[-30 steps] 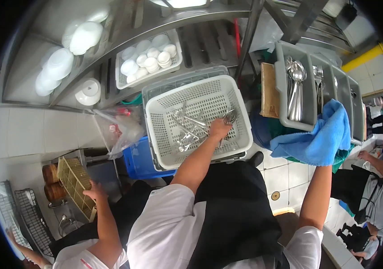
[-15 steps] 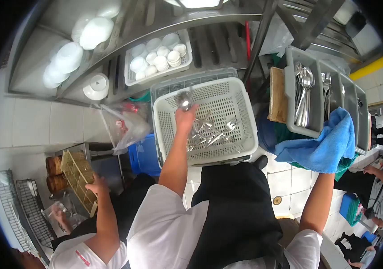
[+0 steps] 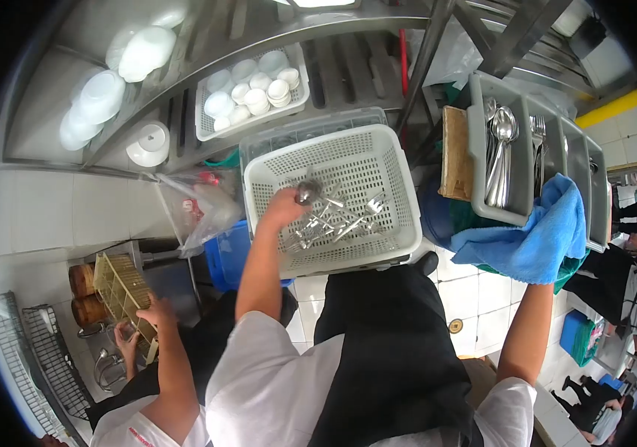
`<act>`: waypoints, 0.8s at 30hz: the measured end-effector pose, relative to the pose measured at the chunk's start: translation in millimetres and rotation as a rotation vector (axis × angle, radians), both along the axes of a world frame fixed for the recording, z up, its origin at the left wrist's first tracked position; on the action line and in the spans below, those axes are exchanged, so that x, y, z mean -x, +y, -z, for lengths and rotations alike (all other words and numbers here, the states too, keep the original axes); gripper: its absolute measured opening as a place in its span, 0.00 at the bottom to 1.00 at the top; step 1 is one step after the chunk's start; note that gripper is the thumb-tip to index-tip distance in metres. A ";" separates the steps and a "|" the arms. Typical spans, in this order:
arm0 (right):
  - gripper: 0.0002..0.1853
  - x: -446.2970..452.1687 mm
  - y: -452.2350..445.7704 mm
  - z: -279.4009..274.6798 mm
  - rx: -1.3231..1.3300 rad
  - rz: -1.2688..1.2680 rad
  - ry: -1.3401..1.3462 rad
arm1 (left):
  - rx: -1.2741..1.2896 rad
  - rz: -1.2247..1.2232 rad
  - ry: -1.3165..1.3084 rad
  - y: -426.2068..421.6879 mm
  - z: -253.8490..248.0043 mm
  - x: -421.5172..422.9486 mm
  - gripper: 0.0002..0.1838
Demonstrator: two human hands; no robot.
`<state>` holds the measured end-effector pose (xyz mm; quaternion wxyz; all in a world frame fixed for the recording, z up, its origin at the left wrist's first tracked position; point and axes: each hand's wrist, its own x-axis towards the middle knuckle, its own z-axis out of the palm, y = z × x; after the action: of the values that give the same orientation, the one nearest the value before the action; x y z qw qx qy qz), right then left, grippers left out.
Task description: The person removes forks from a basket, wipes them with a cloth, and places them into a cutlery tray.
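Note:
My left hand (image 3: 283, 209) is inside a white perforated basket (image 3: 406, 201), its fingers closed around spoons (image 3: 306, 192) whose shiny bowls point up and away from me. Under and beside it, forks and other loose cutlery (image 3: 341, 220) lie scattered on the basket's floor. A blue towel (image 3: 531, 238) covers my right hand, so its fingers are hidden; only the wrist and forearm show. The towel drapes over the near edge of a grey cutlery tray (image 3: 511, 214), where spoons (image 3: 502, 149) fill one compartment and forks (image 3: 537, 135) stand in the one beside it.
Behind the basket, a white crate (image 3: 203, 123) of small cups sits on a steel shelf, with bowls (image 3: 102, 97) to the left. At lower left, another person's hands (image 3: 156, 311) handle a yellowish rack (image 3: 121, 287). A blue bin (image 3: 230, 257) stands beside the basket; people work far right.
My left hand has lowered toward the cutlery in the basket, still gripping the spoons. The view has shifted slightly. The other person's lower hand has moved up to the yellowish rack.

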<state>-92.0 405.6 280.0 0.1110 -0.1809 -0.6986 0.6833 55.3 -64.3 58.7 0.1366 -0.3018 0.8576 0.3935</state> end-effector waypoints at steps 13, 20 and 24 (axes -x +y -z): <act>0.23 -2.7 3.0 2.5 0.041 0.011 -0.021 | 0.287 1.090 0.086 18.9 36.3 14.0 0.19; 0.23 2.4 15.6 20.1 0.012 -0.009 0.026 | 0.286 1.001 0.090 49.9 78.1 15.7 0.11; 0.23 -0.8 9.6 12.1 0.033 -0.037 0.005 | 0.351 1.002 0.161 36.1 44.0 53.4 0.11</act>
<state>-91.3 415.3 267.9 0.0968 -0.1681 -0.6901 0.6972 1.9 -28.2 14.7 0.1890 0.1576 0.9572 0.1527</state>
